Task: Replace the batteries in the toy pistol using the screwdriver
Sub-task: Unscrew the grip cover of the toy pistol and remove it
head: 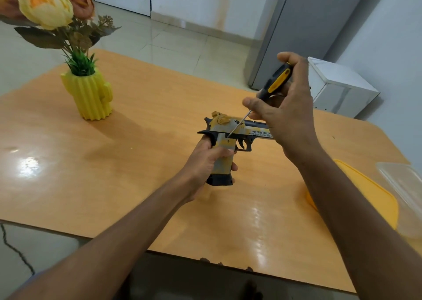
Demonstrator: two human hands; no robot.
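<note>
While the left hand [205,162] wraps the grip of the toy pistol [228,140] and holds it above the orange table [137,140], the right hand [287,114] brings the screwdriver [274,82] down from about one o'clock, its thin shaft slanting toward seven o'clock. The tip sits right at the top of the grip panel, just under the slide — on a screw head, by my judgement, though the screw itself is too small to make out.

Now the risks. That tip looks fine and the angle is steep, so if the blade is not square in the slot it could skid off across the painted panel, or cam out and chew the screw head. The pistol is held in the air with nothing under it, so any hard push could rock it in the left hand. And a tiny screw, once free, could drop and roll across this glossy table.

Fingers next. The left fingers are curled tight together around the grip, thumb at the back near nine o'clock of the panel, fingertips showing at the front, all sitting below the screwdriver tip and just clear of it. The right fingers are closed around the black-and-yellow handle, with the thumb extended low by the shaft to steady it. The barrel points toward three o'clock, passing behind the right hand.
</note>
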